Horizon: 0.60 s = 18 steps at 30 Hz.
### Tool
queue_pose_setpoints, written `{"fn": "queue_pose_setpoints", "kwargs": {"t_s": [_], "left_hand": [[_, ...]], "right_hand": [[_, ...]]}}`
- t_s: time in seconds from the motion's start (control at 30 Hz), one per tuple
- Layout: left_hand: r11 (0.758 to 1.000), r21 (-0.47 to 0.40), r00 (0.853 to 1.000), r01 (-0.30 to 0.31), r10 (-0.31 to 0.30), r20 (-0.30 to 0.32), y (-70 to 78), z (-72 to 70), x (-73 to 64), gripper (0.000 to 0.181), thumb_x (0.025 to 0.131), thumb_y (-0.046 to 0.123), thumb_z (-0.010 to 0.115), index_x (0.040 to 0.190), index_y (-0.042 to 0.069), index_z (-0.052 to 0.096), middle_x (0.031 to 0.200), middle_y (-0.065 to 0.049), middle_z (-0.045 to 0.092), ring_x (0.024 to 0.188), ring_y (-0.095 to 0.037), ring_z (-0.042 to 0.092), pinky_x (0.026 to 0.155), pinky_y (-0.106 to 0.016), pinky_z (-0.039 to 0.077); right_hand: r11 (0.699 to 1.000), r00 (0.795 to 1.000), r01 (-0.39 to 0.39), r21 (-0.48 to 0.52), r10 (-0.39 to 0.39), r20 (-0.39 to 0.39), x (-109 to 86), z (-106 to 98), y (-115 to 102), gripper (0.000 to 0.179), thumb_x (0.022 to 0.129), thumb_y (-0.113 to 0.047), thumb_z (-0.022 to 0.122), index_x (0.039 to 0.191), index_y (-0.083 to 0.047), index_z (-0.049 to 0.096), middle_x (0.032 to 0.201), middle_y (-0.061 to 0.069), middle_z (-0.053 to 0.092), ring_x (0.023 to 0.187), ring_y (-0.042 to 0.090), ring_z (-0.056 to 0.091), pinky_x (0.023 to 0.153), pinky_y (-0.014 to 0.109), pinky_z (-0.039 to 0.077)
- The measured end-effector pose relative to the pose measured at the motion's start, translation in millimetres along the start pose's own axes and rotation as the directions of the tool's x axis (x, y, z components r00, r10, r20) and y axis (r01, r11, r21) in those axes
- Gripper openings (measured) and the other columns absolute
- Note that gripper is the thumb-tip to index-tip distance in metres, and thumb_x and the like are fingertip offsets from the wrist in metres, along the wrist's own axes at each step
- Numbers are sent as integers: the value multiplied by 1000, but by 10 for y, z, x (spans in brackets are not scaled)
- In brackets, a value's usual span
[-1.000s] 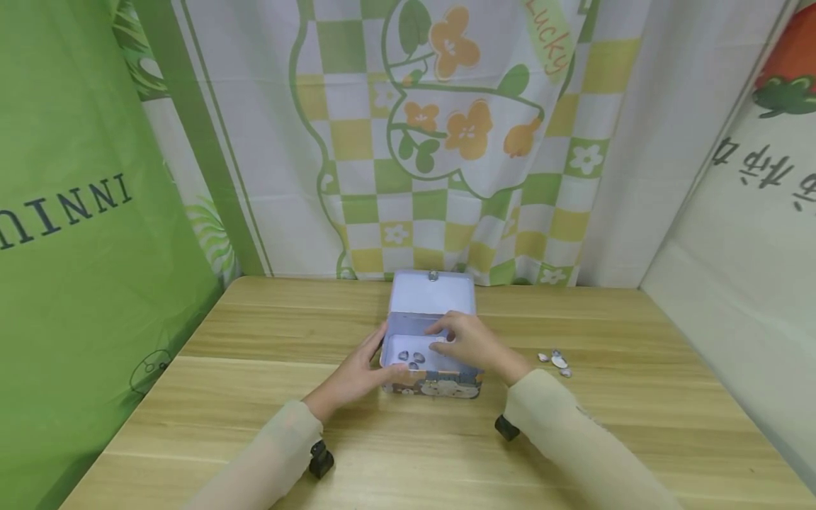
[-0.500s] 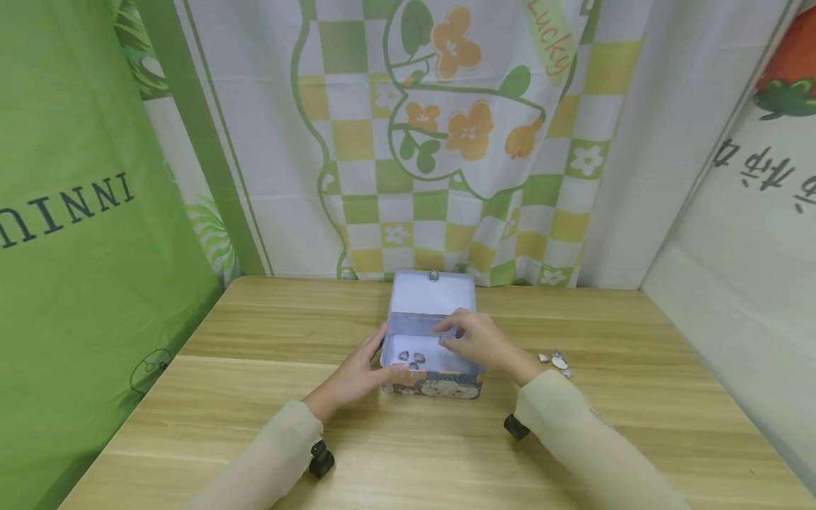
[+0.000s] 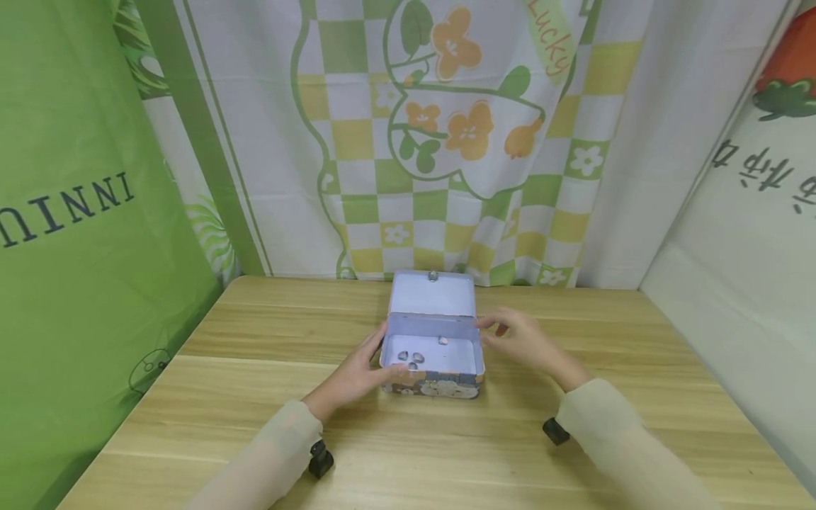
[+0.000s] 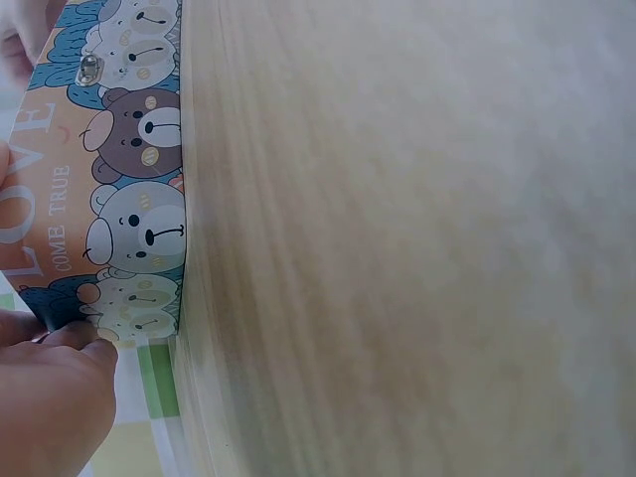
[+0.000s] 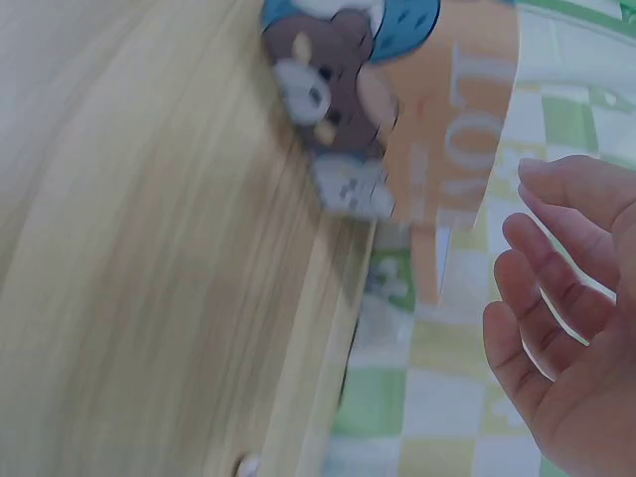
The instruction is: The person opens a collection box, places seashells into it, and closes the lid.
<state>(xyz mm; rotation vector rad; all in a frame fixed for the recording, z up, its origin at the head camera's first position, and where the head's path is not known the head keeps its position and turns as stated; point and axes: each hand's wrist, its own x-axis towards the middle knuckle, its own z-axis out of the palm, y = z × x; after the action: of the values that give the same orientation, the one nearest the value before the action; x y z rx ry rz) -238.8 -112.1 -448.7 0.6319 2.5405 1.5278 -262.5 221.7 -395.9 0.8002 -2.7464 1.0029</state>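
Note:
A tin box (image 3: 449, 384) printed with cartoon bears sits on the table, its lid (image 3: 433, 292) raised at the back. My left hand (image 3: 353, 379) holds its left side, fingers along the wall and thumb over the front rim. Inside, a small cluster of shells (image 3: 418, 358) lies at the front left; another shell (image 3: 443, 341) rests alone toward the back right. Just off the box's right edge is my right hand (image 3: 523, 343), fingers loosely bent with nothing between them. In the right wrist view, its fingers and thumb are visibly apart.
The wooden table (image 3: 280, 333) reaches back to a checkered curtain (image 3: 427, 205). A small pale object (image 5: 247, 465) shows on the table at the bottom of the right wrist view. Green fabric (image 3: 83, 283) hangs on the left.
My right hand has drawn out of the box to the right, leaving a shell at its back right and covering the loose shells on the table. My left hand has stayed in place.

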Motion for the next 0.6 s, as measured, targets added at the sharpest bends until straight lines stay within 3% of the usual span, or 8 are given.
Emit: {"fn": "queue_pose_setpoints", "kwargs": {"t_s": [0.17,0.43,0.6], "left_hand": [[1000,4,1000,2,-2,0,-1,-2,-5,99,89,45,75,163,21,12,167,-11,10,150,-31,14,117,-61,14],[1000,10,1000,-6,6,0,-1,-3,-7,99,90,43,75,163,19,13,166,-12,11,150,-33,15,116,-61,15],[1000,16,1000,-8,8,-4,-9,2,-6,99,90,43,75,162,17,13,166,-15,11,150,-37,14,115,-64,15]], "right_hand": [[998,998,-57,-8,57,-5,-151,-145,161,21,92,-9,72,112,-2,73,115,17,69,88,24,61,68,33,53],[993,992,-121,-10,122,29,-367,-333,403,27,95,-10,70,118,4,69,117,20,67,75,17,60,53,27,52],[990,988,-143,-20,144,53,-467,-368,545,27,94,-6,70,118,5,68,115,20,67,75,18,62,55,27,53]]}}
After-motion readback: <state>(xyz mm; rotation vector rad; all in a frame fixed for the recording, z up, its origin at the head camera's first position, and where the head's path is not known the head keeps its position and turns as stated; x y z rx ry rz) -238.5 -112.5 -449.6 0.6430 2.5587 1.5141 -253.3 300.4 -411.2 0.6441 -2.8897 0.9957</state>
